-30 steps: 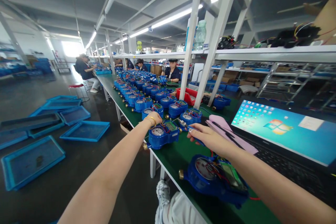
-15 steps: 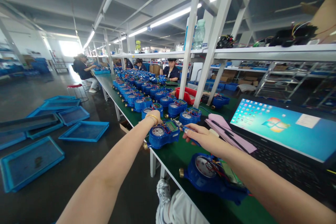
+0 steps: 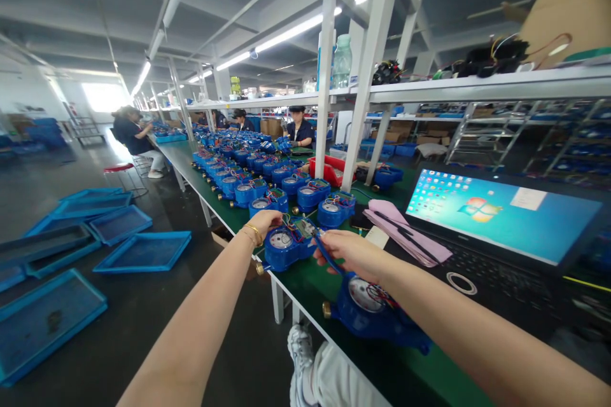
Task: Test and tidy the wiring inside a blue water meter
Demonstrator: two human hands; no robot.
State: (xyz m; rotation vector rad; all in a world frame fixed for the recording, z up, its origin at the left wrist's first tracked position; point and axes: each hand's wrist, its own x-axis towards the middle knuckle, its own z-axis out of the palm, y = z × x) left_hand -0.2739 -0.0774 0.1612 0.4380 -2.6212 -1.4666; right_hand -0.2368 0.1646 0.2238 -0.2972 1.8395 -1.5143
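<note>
A blue meter (image 3: 281, 253) with a white dial, a small green display board and loose wires lies near the edge of the green-topped bench (image 3: 305, 292). My left hand (image 3: 265, 221) is at its far side, fingers bent down by the wires; what they pinch, if anything, is too small to make out. From the right, my right hand (image 3: 341, 251) holds a blue cable (image 3: 327, 255), its end against the display board. Another blue meter (image 3: 367, 305) lies nearer, partly under my right forearm.
Rows of blue meters (image 3: 251, 192) stretch along the bench. On the right are a laptop (image 3: 482, 216), pink cloth (image 3: 408, 235) and a tape roll (image 3: 461, 283). Beyond stand a red bin (image 3: 334, 172) and shelf posts. Blue trays (image 3: 146, 252) lie on the floor. A person (image 3: 300, 130) sits across.
The view has turned slightly right. My left hand has shifted to the left of the display board, and my right hand with the cable has come down over the meter's near side.
</note>
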